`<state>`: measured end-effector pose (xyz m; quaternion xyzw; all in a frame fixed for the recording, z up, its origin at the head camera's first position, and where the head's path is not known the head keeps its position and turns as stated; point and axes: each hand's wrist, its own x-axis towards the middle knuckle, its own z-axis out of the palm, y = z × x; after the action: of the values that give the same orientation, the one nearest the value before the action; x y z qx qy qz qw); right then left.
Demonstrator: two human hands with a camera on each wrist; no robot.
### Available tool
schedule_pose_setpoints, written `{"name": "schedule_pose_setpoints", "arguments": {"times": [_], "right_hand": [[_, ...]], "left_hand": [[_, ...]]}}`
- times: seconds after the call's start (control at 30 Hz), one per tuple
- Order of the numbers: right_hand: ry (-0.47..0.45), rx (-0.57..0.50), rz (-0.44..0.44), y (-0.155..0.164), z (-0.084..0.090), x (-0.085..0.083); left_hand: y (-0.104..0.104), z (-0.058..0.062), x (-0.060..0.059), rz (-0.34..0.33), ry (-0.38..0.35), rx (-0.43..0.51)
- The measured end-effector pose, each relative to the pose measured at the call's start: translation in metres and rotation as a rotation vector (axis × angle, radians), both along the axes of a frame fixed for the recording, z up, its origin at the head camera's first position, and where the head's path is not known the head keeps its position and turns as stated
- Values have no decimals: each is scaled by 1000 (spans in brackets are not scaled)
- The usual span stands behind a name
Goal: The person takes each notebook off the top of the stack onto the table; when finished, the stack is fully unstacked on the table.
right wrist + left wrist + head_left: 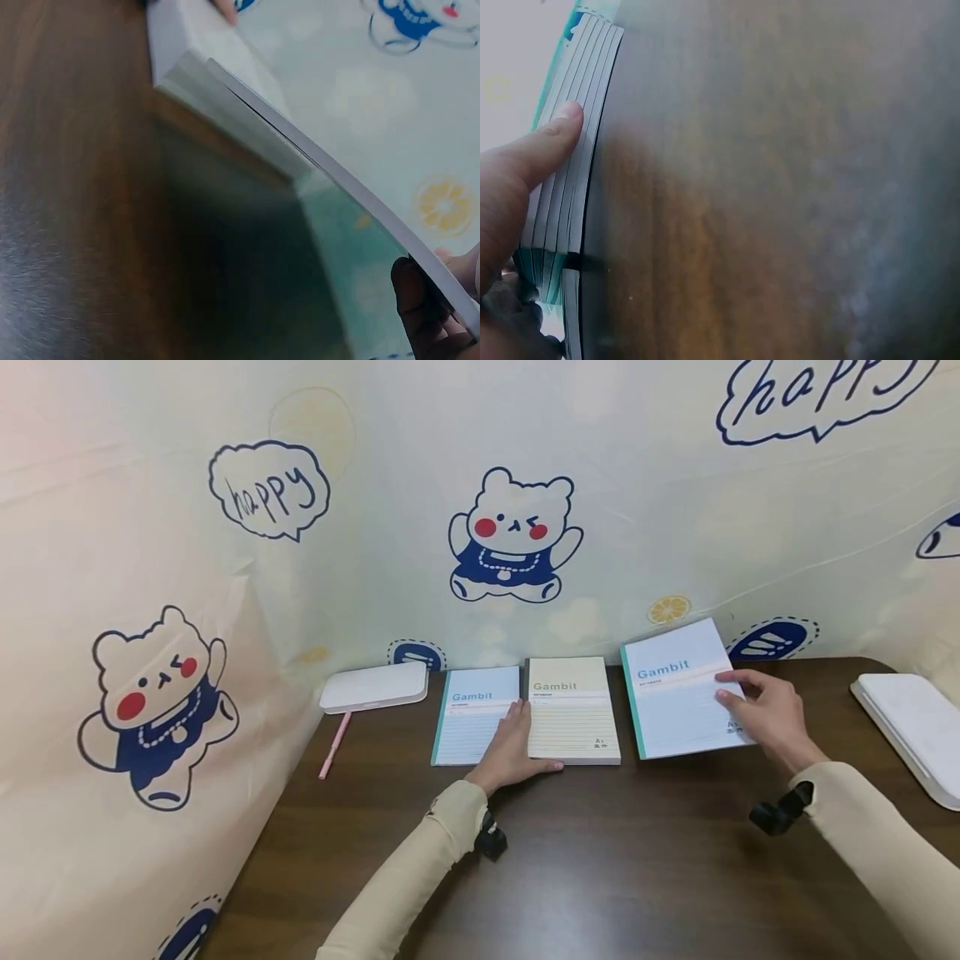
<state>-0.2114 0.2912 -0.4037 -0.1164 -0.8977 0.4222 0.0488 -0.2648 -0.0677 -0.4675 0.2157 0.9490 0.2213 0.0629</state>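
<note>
My left hand [512, 752] rests between a blue Gambit notebook [471, 733] and a cream Gambit notebook stack [573, 718]. Its fingers lie straight along the cream stack's left side, and the thumb touches the front edge. The left wrist view shows the thumb [555, 139] against the layered page edges [574, 169]. At the right, my right hand [772, 714] pinches another blue Gambit notebook [675, 706] by its right edge. That notebook is tilted, with a teal spine at its left. In the right wrist view, the held notebook [352, 191] overlaps the stack [217, 105].
A white flat case [375, 687] lies at the back left, with a pink pen [334, 746] in front of it. Another white flat object [911, 727] is at the right edge of the dark wooden table [570, 860]. A printed curtain [375, 585] hangs behind the table.
</note>
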Motion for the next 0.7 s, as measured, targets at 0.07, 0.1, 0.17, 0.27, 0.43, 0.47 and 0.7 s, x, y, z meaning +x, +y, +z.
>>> {"name": "schedule_pose_setpoints", "arguments": {"times": [0.07, 0.1, 0.17, 0.27, 0.43, 0.47, 0.7], "right_hand": [[-17, -11, 6, 0, -11, -1], [-19, -12, 13, 0, -16, -2], [-15, -6, 28, -3, -25, -3], [-9, 39, 58, -7, -34, -7], [-25, 154, 128, -10, -44, -12], [-33, 170, 142, -10, -46, -13], [-29, 277, 166, -14, -54, -16]], "left_hand": [[0, 0, 0, -2, -5, -2], [1, -1, 0, -3, -9, -3], [1, -2, 0, -4, -17, -3], [2, -2, 1, -4, -22, -1], [1, -2, 3, 0, -29, 8], [1, -2, 3, 3, -30, 12], [1, -1, 3, 5, -18, 13]]}}
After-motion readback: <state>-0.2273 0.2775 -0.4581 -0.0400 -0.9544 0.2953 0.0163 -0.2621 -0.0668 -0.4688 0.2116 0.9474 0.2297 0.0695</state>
